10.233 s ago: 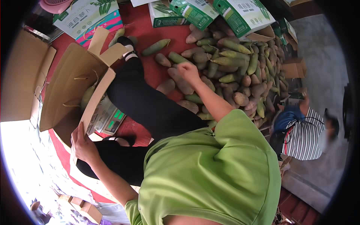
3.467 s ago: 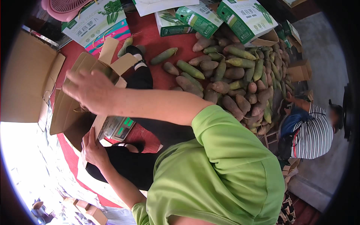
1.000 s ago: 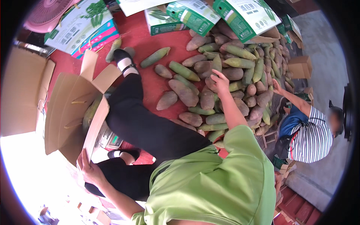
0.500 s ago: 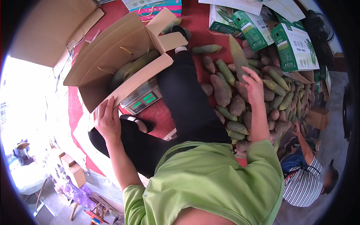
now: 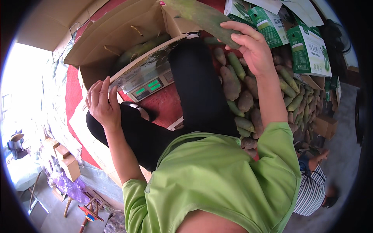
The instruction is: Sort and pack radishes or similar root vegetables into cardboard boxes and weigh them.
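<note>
My right hand point(image 5: 252, 48) grips the lower end of a long green radish point(image 5: 206, 19), which slants up and left over the right end of an open cardboard box point(image 5: 124, 31). My left hand point(image 5: 104, 103) is at the box's near left corner, its fingers slightly apart and seeming to rest against the edge. Inside the box lie large green radishes point(image 5: 145, 48), partly hidden by its near wall. Below the box is a digital scale point(image 5: 149, 88) with lit green displays.
A heap of green and reddish radishes point(image 5: 244, 101) covers the red cloth point(image 5: 163, 112) on my right. Green-and-white cartons point(image 5: 311, 50) stand beyond it. A person in a striped shirt point(image 5: 311, 190) is at the lower right. Small brown boxes point(image 5: 69, 165) are at the left.
My right hand has lifted the long radish from above the heap up and left toward the box. The near flap has tilted, showing its printed side, and my left hand's fingers have loosened.
</note>
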Available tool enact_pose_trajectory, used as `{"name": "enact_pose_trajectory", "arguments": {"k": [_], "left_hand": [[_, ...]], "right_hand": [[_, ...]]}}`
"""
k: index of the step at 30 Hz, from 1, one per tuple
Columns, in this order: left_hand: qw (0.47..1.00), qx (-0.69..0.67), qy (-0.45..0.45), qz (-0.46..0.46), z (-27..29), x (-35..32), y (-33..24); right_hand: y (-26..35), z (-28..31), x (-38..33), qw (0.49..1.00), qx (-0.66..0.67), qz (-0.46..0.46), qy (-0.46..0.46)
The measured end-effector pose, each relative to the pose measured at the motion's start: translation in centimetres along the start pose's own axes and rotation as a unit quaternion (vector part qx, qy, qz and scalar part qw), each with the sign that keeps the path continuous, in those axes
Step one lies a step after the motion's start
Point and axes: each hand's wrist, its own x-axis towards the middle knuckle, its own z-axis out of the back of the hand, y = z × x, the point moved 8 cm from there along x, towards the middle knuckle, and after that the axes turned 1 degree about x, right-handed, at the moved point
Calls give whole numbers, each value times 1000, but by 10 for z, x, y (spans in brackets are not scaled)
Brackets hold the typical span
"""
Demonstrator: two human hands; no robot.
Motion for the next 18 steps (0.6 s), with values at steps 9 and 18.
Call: {"name": "enact_pose_trajectory", "arguments": {"k": [9,18], "left_hand": [[999,7,-27,19,5,-3,9],[1000,9,-4,20,3,-4,7]], "right_hand": [[-30,19,-19,995,65,-24,-72],[-110,105,-106,940,67,-104,-317]]}}
